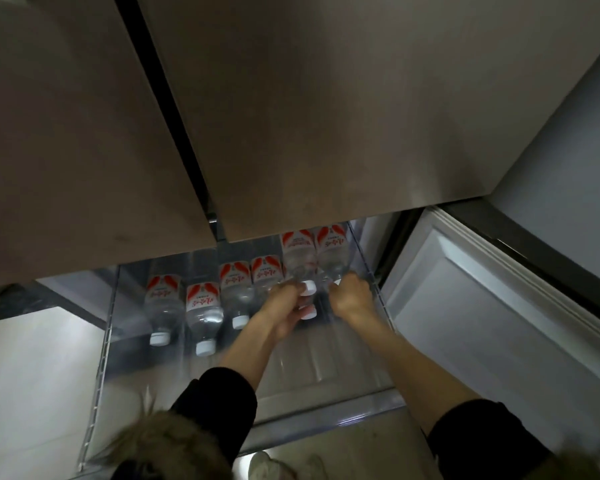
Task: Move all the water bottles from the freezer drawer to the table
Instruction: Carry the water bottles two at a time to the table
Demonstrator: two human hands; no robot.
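**Both hands down among the bottles**

The left hand is curled round the necks of what look like two water bottles, white caps poking out past its fingers. Just beside it the right hand closes on the neck of the end bottle, its cap mostly hidden under the fingers.

To lift well, I'd say each hand should take the neck firmly below the cap and draw toward the body before rising; the fridge doors hang low over the far ends of the bottles.

To the left of the left hand three more bottles lie side by side, caps toward the person, in the clear freezer drawer. To the right of the right hand stands the open compartment door. No table is in sight.
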